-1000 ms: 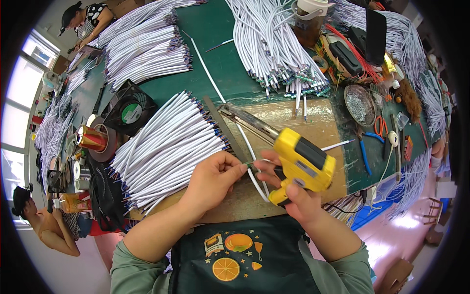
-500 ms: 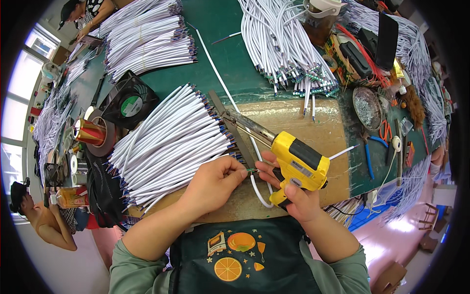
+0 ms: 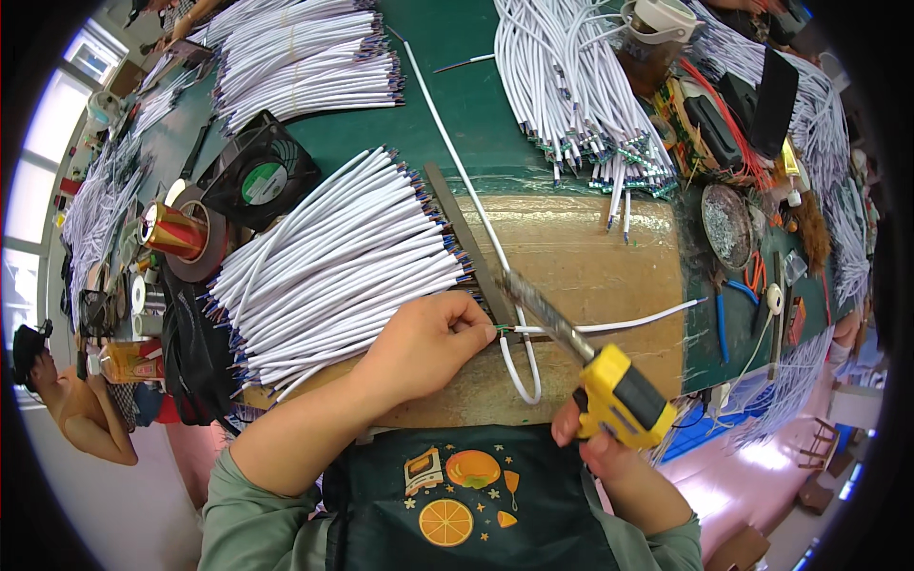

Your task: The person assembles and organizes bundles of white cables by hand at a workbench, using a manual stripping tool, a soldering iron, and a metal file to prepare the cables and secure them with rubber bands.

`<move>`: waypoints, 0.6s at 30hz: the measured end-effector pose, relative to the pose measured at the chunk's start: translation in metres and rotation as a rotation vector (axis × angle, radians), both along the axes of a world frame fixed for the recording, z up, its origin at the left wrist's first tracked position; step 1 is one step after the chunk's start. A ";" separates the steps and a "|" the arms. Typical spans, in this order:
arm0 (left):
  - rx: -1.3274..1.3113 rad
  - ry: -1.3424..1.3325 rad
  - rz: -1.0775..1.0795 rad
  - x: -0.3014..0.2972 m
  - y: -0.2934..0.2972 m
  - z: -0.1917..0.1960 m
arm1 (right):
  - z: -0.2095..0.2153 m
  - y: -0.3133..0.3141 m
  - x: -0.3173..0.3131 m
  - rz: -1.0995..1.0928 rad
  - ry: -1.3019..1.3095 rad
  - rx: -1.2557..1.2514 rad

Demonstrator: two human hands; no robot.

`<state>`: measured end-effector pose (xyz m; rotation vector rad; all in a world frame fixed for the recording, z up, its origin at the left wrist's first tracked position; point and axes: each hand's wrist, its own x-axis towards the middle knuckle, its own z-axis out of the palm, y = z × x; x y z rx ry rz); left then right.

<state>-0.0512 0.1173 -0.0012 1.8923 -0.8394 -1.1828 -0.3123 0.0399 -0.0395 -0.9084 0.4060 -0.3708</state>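
Note:
Thumb and forefinger of my left hand (image 3: 428,344) pinch thin coloured wire ends where two white cables meet. One of these cables (image 3: 609,327) lies out to the right across the brown board (image 3: 595,257); the other, a long looped cable (image 3: 457,157), bends back at the near side and runs to the far left. In my right hand (image 3: 607,455) is a yellow and black soldering gun (image 3: 624,395), its fingers closed on the handle. The gun's metal tip points up and left, above the cables and apart from the joint. A flat metal bar (image 3: 466,243) lies left of the cables.
A pile of white cables (image 3: 333,276) is beside my left hand. More bundles (image 3: 581,95) lie farther back. A black fan (image 3: 257,176) and a red-gold can (image 3: 173,230) stand left. To the right are a metal dish (image 3: 726,226) and blue-handled pliers (image 3: 721,324). Another person (image 3: 76,400) sits at left.
My right hand has drawn the soldering gun down and right, away from the joint, and its fingers have left the wires. My left hand keeps its pinch. The whole view has shifted slightly.

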 end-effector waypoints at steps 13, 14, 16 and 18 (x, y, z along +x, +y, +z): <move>0.035 0.088 0.008 0.004 0.001 -0.008 | -0.022 0.026 -0.037 -0.141 0.205 -0.241; 0.035 0.087 0.008 0.004 0.001 -0.008 | -0.024 0.026 -0.039 -0.137 0.208 -0.272; 0.020 0.079 -0.002 0.004 0.001 -0.008 | -0.025 0.027 -0.041 -0.135 0.213 -0.305; 0.022 0.080 -0.005 0.004 0.000 -0.008 | -0.027 0.027 -0.042 -0.141 0.186 -0.316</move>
